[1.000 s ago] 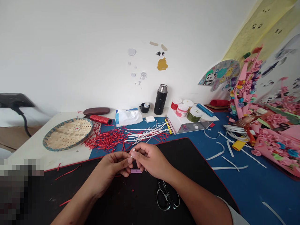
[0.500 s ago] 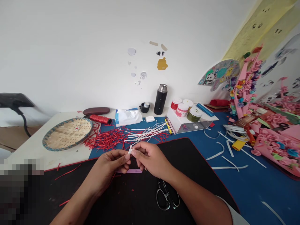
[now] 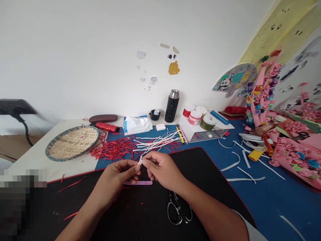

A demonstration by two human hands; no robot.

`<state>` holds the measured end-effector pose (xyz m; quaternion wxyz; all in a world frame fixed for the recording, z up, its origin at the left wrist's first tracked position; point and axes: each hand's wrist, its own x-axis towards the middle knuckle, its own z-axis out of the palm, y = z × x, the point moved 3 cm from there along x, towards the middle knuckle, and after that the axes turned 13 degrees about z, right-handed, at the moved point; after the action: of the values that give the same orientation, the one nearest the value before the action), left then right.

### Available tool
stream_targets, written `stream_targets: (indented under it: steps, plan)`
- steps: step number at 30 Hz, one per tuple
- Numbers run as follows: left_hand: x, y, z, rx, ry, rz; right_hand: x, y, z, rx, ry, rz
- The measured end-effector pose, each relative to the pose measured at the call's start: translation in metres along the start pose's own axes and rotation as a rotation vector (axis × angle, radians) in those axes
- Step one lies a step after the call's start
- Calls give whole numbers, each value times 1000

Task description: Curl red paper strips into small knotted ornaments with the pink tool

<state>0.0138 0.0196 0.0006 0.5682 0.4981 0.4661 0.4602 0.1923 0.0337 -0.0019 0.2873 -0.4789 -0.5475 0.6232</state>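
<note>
Between my hands is a small white strip (image 3: 140, 161), its end sticking up above the fingertips. My left hand (image 3: 122, 174) pinches it between thumb and forefinger. From the other side, my right hand (image 3: 160, 169) has its thumb and forefinger closed at the strip's edge, the other fingers curled beneath. A light purple flat tool (image 3: 144, 183) lies on the black mat (image 3: 140, 214) under my hands, its left part hidden. Beneath my right wrist lie scissors (image 3: 178, 212) with metal handles, their blades covered by my arm. White strips (image 3: 155, 142) and red cords (image 3: 115, 149) lie just beyond my hands.
A woven basket (image 3: 72, 144) sits at left, near a red thread spool (image 3: 107, 127). At the back stand a black flask (image 3: 172, 106) and several paint jars (image 3: 195, 117) on a white box. Pink paper flowers (image 3: 298, 157) and loose white strips (image 3: 245, 179) lie at right.
Both hands stay nearly in place. The white strip and fingertips have shifted very slightly to the right, and a little more of the purple tool's end shows.
</note>
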Motion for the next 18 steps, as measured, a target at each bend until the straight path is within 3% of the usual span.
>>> stream_targets:
  steps: [18]
  plan:
    - [0,-1,1,12,-20,-6,0,0,1,24,-4,-3]
